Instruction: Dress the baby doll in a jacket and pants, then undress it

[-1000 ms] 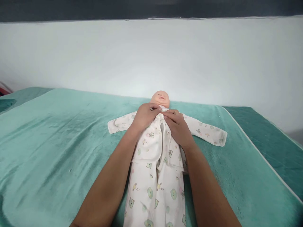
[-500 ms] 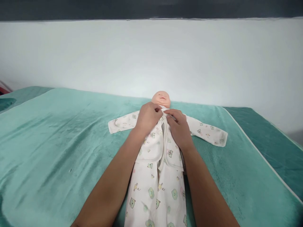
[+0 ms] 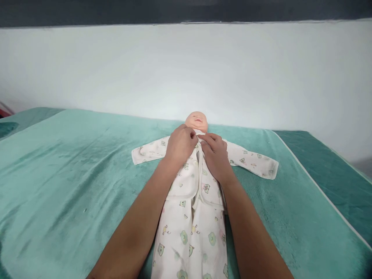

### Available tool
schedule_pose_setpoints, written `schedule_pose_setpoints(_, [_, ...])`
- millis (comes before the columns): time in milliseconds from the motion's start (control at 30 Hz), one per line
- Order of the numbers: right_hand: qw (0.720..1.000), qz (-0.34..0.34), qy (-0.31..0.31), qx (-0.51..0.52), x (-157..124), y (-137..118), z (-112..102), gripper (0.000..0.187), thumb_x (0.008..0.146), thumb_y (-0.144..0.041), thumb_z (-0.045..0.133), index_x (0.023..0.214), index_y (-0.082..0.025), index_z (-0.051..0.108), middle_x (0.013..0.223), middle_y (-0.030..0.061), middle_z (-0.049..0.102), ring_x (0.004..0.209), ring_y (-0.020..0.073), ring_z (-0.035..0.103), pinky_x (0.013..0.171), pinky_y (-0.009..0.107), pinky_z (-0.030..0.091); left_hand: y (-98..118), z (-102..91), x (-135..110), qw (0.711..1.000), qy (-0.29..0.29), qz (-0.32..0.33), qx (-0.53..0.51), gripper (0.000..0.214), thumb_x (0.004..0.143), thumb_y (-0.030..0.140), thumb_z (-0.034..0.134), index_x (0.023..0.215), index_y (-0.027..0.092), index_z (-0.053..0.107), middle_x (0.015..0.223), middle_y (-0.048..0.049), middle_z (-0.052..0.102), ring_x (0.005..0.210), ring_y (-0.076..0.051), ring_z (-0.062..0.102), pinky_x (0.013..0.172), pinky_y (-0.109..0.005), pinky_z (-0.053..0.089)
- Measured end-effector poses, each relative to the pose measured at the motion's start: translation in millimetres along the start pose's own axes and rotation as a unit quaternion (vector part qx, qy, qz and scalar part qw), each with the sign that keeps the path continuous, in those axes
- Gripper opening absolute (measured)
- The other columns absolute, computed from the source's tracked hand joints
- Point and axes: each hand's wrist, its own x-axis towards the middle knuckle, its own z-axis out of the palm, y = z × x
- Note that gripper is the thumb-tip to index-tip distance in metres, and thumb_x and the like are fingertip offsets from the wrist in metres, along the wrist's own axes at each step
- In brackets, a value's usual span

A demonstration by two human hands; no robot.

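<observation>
A baby doll lies on its back on a teal blanket, head towards the wall. It wears a white printed shirt with both sleeves spread sideways, and matching trousers. My left hand pinches the shirt's left front edge just under the doll's chin. My right hand rests on the chest with its fingers closed on the right front edge at the neckline. Both hands meet at the collar.
The blanket covers a wide bed or table; a darker teal layer shows at the right beyond a white hem. A pale wall rises right behind the doll's head. A bit of red shows at the far left.
Both hands stayed at the neckline, shifting slightly upward and closer together. The shirt's front edges now lie nearer each other.
</observation>
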Motion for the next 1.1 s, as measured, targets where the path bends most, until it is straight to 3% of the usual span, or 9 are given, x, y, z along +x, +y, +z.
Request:
schedule_pose_setpoints(200, [1.0,0.006,-0.017,0.008,1.0,-1.5,-1.1,0.04,0.095,-0.039,0.043,0.126,-0.038,0.068,0.143,0.003,0.049,0.139,0.0306,0.033,0.117,0.056,0.022,-6.0,-6.3,-0.4,0.982,-0.035,-0.056,-0.178,0.016,0.083,0.022,0.055,0.078,0.018,0.071,0.075,-0.0007,0.069,0.067,-0.015,0.058,0.066,-0.029,0.042])
schedule_pose_setpoints(400, [0.996,0.046,-0.036,0.069,3.3,-0.4,-5.2,0.036,0.091,-0.04,0.05,0.121,-0.039,0.07,0.144,-0.0002,0.05,0.141,0.0283,0.031,0.12,0.054,0.019,-7.7,-5.8,0.6,0.971,-0.046,-0.088,-0.217,0.014,0.085,0.021,0.056,0.079,0.019,0.068,0.08,-0.0005,0.07,0.074,-0.016,0.061,0.074,-0.028,0.045])
schedule_pose_setpoints(500, [0.995,0.045,-0.031,0.081,3.7,0.1,-6.0,0.033,0.089,-0.041,0.053,0.117,-0.038,0.072,0.143,-0.0013,0.051,0.141,0.027,0.033,0.12,0.052,0.019,-5.7,-5.7,1.4,0.972,-0.046,-0.114,-0.203,0.013,0.084,0.019,0.055,0.076,0.019,0.065,0.084,-0.0023,0.068,0.077,-0.017,0.061,0.079,-0.03,0.046])
schedule_pose_setpoints(600, [0.995,0.043,-0.028,0.083,3.1,-0.2,-5.7,0.033,0.089,-0.041,0.053,0.116,-0.038,0.072,0.142,-0.0017,0.052,0.14,0.0266,0.033,0.12,0.051,0.02,-2.5,-6.3,1.6,0.978,-0.043,-0.121,-0.161,0.014,0.084,0.015,0.053,0.073,0.018,0.062,0.101,-0.0069,0.064,0.089,-0.018,0.062,0.086,-0.032,0.047])
schedule_pose_setpoints(767, [0.995,0.031,-0.014,0.095,1.4,-1.5,-5.0,0.028,0.089,-0.039,0.054,0.109,-0.035,0.074,0.139,-0.0005,0.055,0.138,0.0261,0.036,0.119,0.05,0.023,1.5,-7.4,1.1,0.985,-0.05,-0.132,-0.098,0.015,0.086,0.016,0.05,0.079,0.019,0.062,0.115,-0.0093,0.058,0.1,-0.021,0.062,0.094,-0.034,0.045])
schedule_pose_setpoints(1000, [0.996,-0.002,0.008,0.094,0.1,-2.6,-4.5,0.022,0.089,-0.035,0.054,0.097,-0.03,0.074,0.132,0.0015,0.059,0.133,0.0242,0.042,0.117,0.047,0.025,0.9,-11.1,0.6,0.981,-0.087,-0.156,-0.079,0.014,0.086,0.019,0.05,0.077,0.021,0.061,0.114,-0.0054,0.058,0.097,-0.02,0.062,0.091,-0.034,0.044])
schedule_pose_setpoints(1100, [0.995,-0.022,0.015,0.1,0.0,-1.9,-4.6,0.02,0.089,-0.035,0.055,0.094,-0.029,0.073,0.131,0.0024,0.06,0.131,0.0235,0.046,0.117,0.047,0.024,-0.9,-10.8,-0.8,0.981,-0.074,-0.159,-0.082,0.008,0.086,0.021,0.053,0.081,0.021,0.06,0.112,-0.0038,0.058,0.089,-0.018,0.061,0.084,-0.033,0.045])
